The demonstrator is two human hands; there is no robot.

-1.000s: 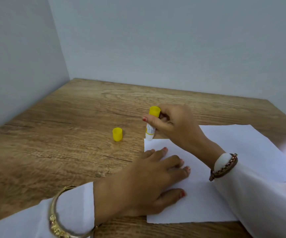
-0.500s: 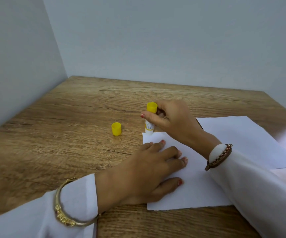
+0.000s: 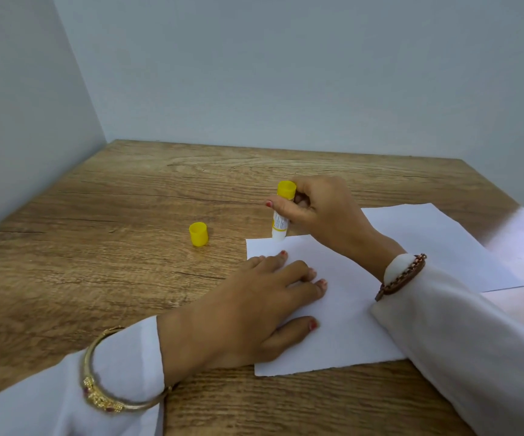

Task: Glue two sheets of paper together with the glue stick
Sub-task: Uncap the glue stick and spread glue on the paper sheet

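At the near sheet's point(image 3: 342, 309) far left corner: glue stick point(image 3: 281, 220) upright, tip down on the paper, gripped in right hand point(image 3: 320, 212). Left hand point(image 3: 254, 306) flat, fingers straight, pressing the sheet. Cap point(image 3: 198, 234) left of stick. Second sheet point(image 3: 443, 243) right of the grip.

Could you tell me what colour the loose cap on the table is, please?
Yellow: the cap shows clearly in the head view.

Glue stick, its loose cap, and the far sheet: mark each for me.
glue stick point(image 3: 279, 223), head view, white labelled barrel.
cap point(image 3: 198, 234), head view, yellow side wall.
far sheet point(image 3: 436, 243), head view, bare middle.
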